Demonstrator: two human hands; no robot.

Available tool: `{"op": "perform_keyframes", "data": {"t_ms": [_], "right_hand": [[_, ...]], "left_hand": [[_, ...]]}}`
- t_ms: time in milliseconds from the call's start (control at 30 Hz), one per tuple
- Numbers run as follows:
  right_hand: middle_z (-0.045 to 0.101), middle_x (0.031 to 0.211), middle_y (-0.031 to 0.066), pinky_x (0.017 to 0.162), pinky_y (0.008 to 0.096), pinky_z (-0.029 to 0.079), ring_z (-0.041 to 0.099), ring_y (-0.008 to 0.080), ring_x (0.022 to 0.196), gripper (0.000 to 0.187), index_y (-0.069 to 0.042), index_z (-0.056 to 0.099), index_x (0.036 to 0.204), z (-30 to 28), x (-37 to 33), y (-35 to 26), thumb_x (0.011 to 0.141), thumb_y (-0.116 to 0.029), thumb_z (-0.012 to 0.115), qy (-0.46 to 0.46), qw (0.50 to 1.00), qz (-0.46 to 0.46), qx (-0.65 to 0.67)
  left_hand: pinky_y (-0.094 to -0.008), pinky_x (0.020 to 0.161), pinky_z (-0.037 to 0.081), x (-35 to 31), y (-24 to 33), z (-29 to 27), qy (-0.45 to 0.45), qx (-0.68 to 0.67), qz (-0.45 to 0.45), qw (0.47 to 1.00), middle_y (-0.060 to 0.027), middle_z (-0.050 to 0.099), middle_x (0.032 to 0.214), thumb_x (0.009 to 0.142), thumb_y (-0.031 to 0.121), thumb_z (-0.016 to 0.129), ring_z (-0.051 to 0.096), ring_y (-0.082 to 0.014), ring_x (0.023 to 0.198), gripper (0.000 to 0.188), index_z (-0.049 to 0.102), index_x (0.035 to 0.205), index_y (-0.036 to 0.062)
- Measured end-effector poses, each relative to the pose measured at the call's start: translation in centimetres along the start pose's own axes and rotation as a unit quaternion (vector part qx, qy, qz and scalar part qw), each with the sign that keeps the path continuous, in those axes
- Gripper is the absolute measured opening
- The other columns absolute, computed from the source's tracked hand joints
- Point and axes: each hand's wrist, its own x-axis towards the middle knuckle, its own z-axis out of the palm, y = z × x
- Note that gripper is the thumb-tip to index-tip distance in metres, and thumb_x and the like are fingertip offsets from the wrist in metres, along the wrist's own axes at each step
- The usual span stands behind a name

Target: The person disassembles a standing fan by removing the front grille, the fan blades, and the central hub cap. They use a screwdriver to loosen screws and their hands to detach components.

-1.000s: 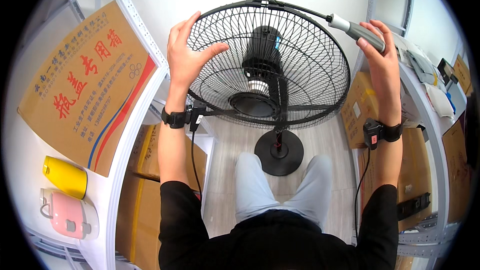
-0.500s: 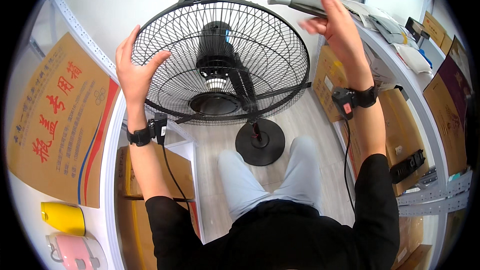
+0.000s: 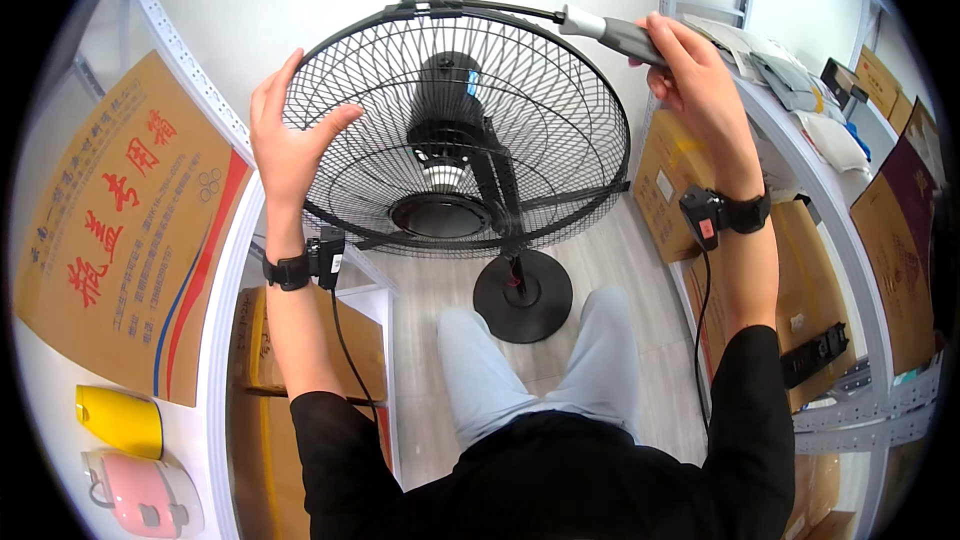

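Observation:
In front of me stands a black pedestal fan; its round wire guard [image 3: 560,140] is tilted face-up, with the motor [image 3: 445,90] seen through the wires. My left hand [image 3: 290,145] holds the guard's left rim, fingers along the outside and thumb over the wires. My right hand [image 3: 690,80] is closed on the grey handle of a screwdriver [image 3: 630,38] beyond the guard's far right. The screwdriver's dark shaft runs left along the far rim, its tip at a black clip [image 3: 425,7] there. Whether the tip sits in a screw is too small to tell.
The fan's round base [image 3: 522,296] stands on the floor just beyond my knees. Shelving with a large printed carton [image 3: 140,230], a yellow container [image 3: 120,422] and a pink one [image 3: 140,495] lines the left. On the right, a shelf holds grey packets [image 3: 790,80] above cartons [image 3: 670,180].
My right hand's fingers, spread beside the screwdriver handle before, have closed round it. The fan and both hands appear slightly lower and further right in the picture. My left hand keeps its place on the rim.

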Motion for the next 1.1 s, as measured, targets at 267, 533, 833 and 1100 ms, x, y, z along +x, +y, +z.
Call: {"op": "perform_keyframes", "data": {"t_ms": [267, 533, 833, 1100], "right_hand": [[0.069, 0.106, 0.0113, 0.068, 0.0202, 0.05, 0.064, 0.0117, 0.072, 0.033, -0.004, 0.055, 0.127, 1.3, 0.3, -0.3, 0.103, -0.027, 0.058, 0.044, 0.987, 0.008, 0.154], [0.066, 0.106, 0.0065, 0.081, 0.025, 0.047, 0.062, 0.0118, 0.091, 0.031, -0.007, 0.058, 0.122, 0.7, 0.8, 1.4, 0.094, -0.015, 0.07, 0.042, 0.978, -0.094, 0.18], [0.065, 0.112, 0.0103, 0.081, 0.0247, 0.049, 0.064, 0.0147, 0.096, 0.024, -0.006, 0.06, 0.113, 2.7, 1.1, 1.7, 0.098, -0.022, 0.067, 0.133, 0.955, -0.195, 0.182], [0.065, 0.112, 0.0118, 0.063, 0.0194, 0.05, 0.064, 0.0099, 0.077, 0.039, -0.003, 0.057, 0.124, 0.2, 0.7, 1.1, 0.1, -0.033, 0.064, 0.044, 0.995, -0.06, 0.064]], "left_hand": [[-0.0415, 0.103, 0.046, 0.3, -0.4, 0.2, 0.008, 0.008, -0.01, 1.0, -0.0145, 0.058, 0.128, 0.061, 0.046, 0.093, 0.057, -0.029, 0.121, 0.088, 0.061, 0.134, 0.0077], [-0.0406, 0.103, 0.047, 0.3, -0.5, 0.0, 0.013, 0.003, 0.009, 1.0, -0.0138, 0.059, 0.126, 0.06, 0.043, 0.094, 0.058, -0.0281, 0.12, 0.087, 0.062, 0.133, 0.0081], [-0.0406, 0.102, 0.048, 0.1, -0.5, 0.2, 0.015, 0.007, 0.006, 1.0, -0.0137, 0.059, 0.126, 0.059, 0.045, 0.094, 0.058, -0.0282, 0.119, 0.089, 0.062, 0.133, 0.0084], [-0.0408, 0.103, 0.047, 0.1, -0.4, 0.2, 0.015, 0.008, 0.001, 1.0, -0.0148, 0.059, 0.127, 0.061, 0.044, 0.094, 0.058, -0.0287, 0.12, 0.088, 0.062, 0.134, 0.0078]]}}
